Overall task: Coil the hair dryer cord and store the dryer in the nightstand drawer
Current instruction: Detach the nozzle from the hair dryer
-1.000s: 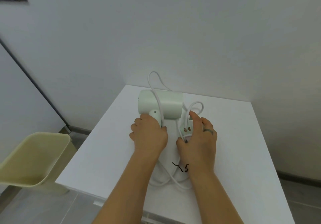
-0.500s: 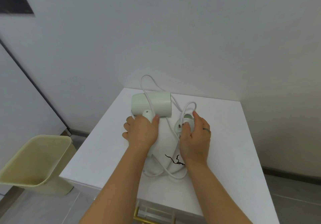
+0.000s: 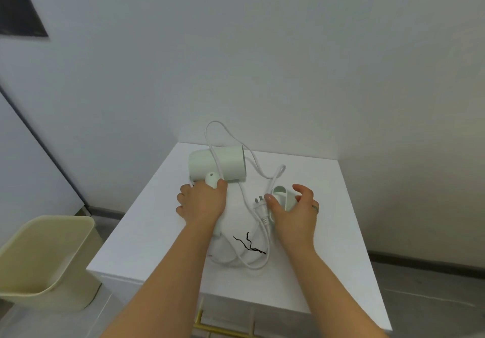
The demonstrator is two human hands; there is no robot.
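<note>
Nightstand top (image 3: pixel 341 219): left hand (image 3: pixel 202 202) grips dryer (image 3: pixel 217 164), right hand (image 3: pixel 294 211) seemingly cups nozzle (image 3: pixel 282 197) beside plug (image 3: pixel 258 205).

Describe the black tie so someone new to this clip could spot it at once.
Start at the white nightstand top, then look near its front edge, between the person's left forearm and right forearm. Among the loose loops of white cord lies a thin, crinkled black tie, the only dark thing on that pale surface.
</note>
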